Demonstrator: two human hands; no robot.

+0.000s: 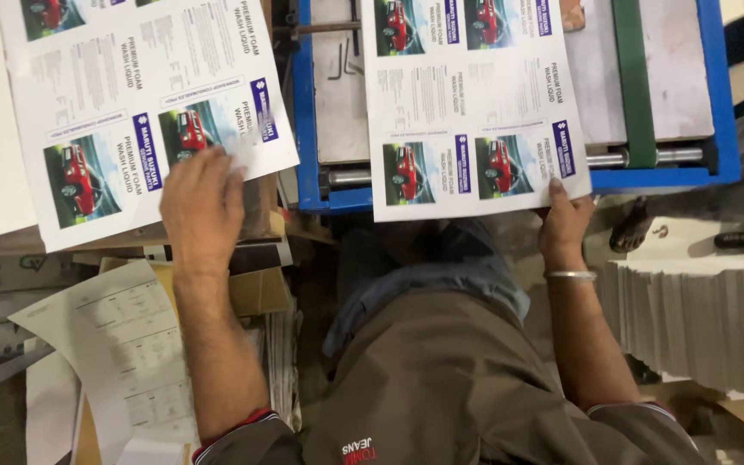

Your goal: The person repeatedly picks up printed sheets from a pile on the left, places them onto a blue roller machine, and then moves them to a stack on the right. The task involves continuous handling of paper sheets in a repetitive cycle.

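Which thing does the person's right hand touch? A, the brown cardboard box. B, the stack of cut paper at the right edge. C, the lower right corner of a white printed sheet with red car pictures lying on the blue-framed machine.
C: the right hand pinches the corner of the white printed sheet with red car pictures on the blue-framed machine.

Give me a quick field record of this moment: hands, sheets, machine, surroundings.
left hand: flat on the near edge of the left printed sheet, fingers spread
right hand: grip on the near right corner of the right printed sheet
right printed sheet: lies over the blue-framed machine bed
machine parts: green strap, metal roller
right side: fanned paper stack
lower left: loose white form
wrist: metal bangle
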